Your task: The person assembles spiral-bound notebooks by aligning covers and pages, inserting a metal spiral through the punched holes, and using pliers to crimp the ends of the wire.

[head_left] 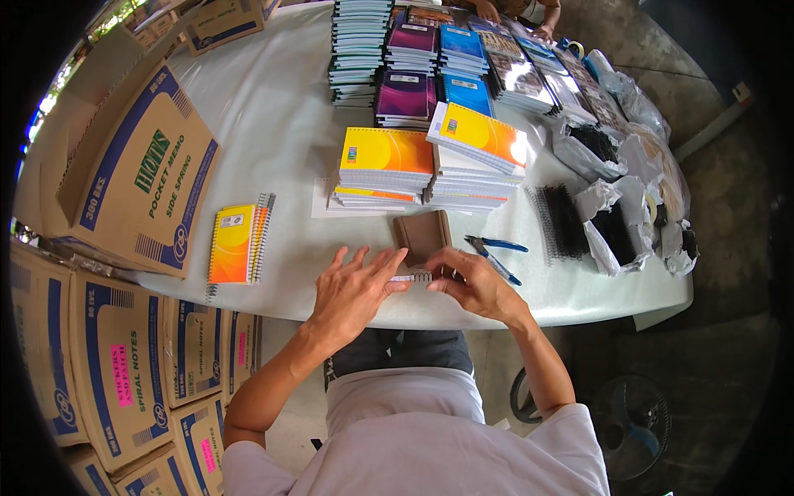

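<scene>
A small spiral notebook (402, 279) is held nearly edge-on at the front of the table, its black coil (423, 278) facing right. My left hand (351, 289) grips its left part between thumb and index finger, the other fingers stretched out above. At the coil's right end my right hand (480, 285) is closed in a pinch; its fingers partly hide the coil. Just beyond my hands lies a brown block (423, 235). Blue-handled pliers (498, 255) rest to the right of it. Yellow-orange spiral notebooks (233, 244) lie in a small pile to the left.
Stacks of yellow notebooks (385, 153) stand beyond the block, with purple (405, 93) and blue ones (465, 91) behind. Black coils (558, 221) and plastic bags (612, 227) lie at right. Cardboard boxes (145, 174) crowd the left. Another person's hand (544, 31) shows at the far edge.
</scene>
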`<action>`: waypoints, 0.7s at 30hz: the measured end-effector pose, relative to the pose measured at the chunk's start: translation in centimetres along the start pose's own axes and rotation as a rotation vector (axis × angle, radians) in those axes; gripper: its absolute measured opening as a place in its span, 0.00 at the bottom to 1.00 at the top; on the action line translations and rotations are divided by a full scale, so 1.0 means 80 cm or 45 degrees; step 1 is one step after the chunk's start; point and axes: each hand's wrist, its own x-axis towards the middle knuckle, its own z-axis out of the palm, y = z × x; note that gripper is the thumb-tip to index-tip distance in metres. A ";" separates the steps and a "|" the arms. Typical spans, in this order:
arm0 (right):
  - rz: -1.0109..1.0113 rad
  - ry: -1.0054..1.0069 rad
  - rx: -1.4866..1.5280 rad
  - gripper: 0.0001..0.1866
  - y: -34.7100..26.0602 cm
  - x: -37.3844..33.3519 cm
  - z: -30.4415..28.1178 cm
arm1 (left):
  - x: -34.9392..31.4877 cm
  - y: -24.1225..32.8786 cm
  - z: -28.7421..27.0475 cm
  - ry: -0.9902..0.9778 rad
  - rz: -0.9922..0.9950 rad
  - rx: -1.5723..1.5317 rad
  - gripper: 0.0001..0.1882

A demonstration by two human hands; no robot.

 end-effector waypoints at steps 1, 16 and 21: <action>-0.067 0.101 -0.061 0.07 -0.005 -0.002 0.003 | 0.002 0.003 -0.002 0.001 -0.012 -0.023 0.31; -0.328 -0.113 -0.704 0.19 0.055 0.057 -0.028 | -0.005 0.001 -0.013 -0.302 0.130 -0.073 0.38; -0.148 -0.414 -0.127 0.24 0.049 0.069 -0.056 | -0.009 -0.017 -0.025 -0.194 -0.087 0.039 0.48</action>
